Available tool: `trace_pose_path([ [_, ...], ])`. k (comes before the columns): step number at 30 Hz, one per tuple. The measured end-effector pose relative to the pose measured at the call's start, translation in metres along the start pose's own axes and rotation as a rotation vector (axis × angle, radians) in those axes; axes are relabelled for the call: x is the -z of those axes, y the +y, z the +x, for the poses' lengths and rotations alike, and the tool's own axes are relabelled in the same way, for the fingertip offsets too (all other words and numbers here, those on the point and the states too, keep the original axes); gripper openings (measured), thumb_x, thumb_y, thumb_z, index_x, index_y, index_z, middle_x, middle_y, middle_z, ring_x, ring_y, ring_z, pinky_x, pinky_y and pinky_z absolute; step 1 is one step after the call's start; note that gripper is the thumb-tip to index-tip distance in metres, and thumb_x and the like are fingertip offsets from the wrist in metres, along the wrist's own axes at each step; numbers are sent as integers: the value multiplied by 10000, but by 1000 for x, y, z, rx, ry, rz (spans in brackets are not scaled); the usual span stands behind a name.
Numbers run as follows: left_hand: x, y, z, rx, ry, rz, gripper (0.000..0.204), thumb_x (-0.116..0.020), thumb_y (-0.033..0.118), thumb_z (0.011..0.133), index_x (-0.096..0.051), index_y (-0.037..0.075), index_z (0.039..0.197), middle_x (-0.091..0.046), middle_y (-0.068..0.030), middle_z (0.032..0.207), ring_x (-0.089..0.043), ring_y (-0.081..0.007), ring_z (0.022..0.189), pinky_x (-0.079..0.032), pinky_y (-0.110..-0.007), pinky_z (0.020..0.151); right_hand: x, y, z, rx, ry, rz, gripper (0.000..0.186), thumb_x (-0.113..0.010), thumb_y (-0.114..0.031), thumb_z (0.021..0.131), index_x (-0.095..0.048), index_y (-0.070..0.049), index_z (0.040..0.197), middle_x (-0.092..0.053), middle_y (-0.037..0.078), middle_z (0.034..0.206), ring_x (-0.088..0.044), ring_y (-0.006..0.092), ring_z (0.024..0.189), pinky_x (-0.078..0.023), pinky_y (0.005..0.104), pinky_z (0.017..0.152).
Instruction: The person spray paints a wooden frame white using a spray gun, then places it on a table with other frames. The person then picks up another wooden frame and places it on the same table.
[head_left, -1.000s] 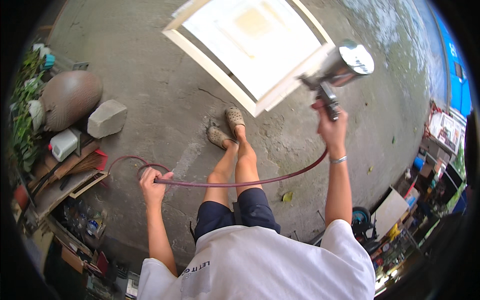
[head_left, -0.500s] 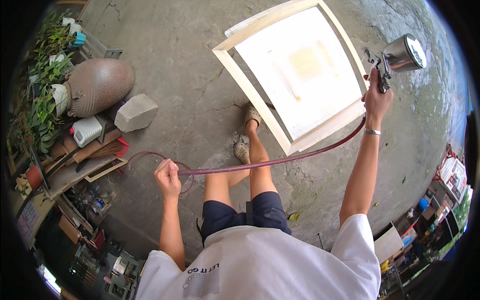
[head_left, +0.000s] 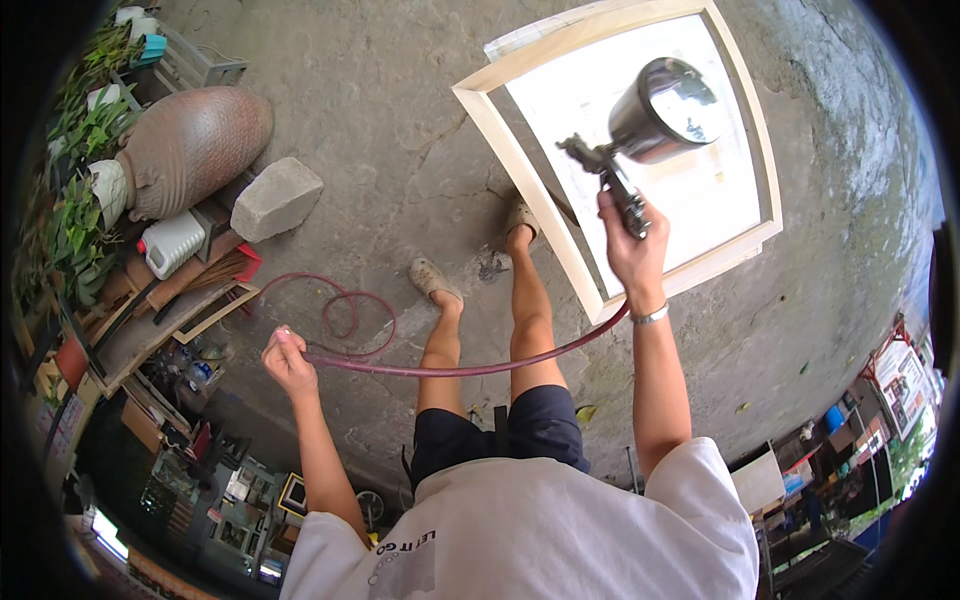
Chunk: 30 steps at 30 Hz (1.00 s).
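My right hand (head_left: 638, 250) is closed round the handle of a metal spray gun (head_left: 622, 195) with a shiny round cup on top. The gun is above the near left part of a pale wooden frame (head_left: 530, 180), which surrounds a white panel (head_left: 565, 95). From the gun's grip a dark red hose (head_left: 480, 370) sags across in front of my legs. At its other end my left hand (head_left: 288, 362) grips the hose, and beyond that the hose loops on the concrete floor. The cup covers part of the panel.
At the left lie a large brown clay jar (head_left: 200, 150), a concrete block (head_left: 277, 198) and a white plastic jug (head_left: 173, 243) beside stacked boards. Potted plants (head_left: 90, 160) line the far left edge. Cluttered equipment fills the lower left; more items stand at the lower right.
My right hand has swung the spray gun left, from beyond the frame's right edge to over the panel. My left hand has moved left and slightly down with the hose. One foot has stepped left.
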<state>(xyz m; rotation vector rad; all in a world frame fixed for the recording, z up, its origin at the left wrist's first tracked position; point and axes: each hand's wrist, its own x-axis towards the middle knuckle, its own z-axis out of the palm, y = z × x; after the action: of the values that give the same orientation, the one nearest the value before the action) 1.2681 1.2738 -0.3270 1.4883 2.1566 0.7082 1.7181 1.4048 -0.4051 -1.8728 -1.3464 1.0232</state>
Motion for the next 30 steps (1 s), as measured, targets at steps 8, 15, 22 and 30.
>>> trace_pose_path([
  [8, 4, -3, 16, -10, -45, -66, 520, -399, 217, 1056, -414, -9, 588, -405, -75, 531, -410, -178, 488, -273, -344, 492, -6, -47, -20, -31, -266, 111, 186, -755, -145, 856, -669, 20, 859, -597, 156, 671, -565, 274, 561, -466, 359, 580],
  [15, -20, 23, 34, -44, -83, -31, 503, -418, 218, 1035, -417, -13, 589, -413, -83, 540, -422, -193, 498, -281, -351, 495, 10, -13, 45, -21, -45, -19, 234, -739, -189, 896, -676, 36, 873, -561, 139, 601, -484, 185, 514, -434, 340, 534],
  [22, -52, 51, 47, -110, -146, -26, 485, -409, 212, 1043, -430, -14, 615, -422, -85, 564, -429, -186, 517, -290, -342, 507, 60, 32, 115, -106, 163, -112, 334, -720, -282, 925, -688, 36, 828, -591, 69, 583, -515, 113, 540, -431, 296, 537],
  [30, -81, 87, 58, -128, -202, -58, 463, -412, 214, 1040, -436, -18, 640, -421, -82, 590, -418, -179, 530, -283, -331, 513, 119, 62, 176, -224, 330, -96, 423, -706, -399, 928, -728, 13, 830, -620, 41, 570, -545, 93, 447, -413, 270, 440],
])
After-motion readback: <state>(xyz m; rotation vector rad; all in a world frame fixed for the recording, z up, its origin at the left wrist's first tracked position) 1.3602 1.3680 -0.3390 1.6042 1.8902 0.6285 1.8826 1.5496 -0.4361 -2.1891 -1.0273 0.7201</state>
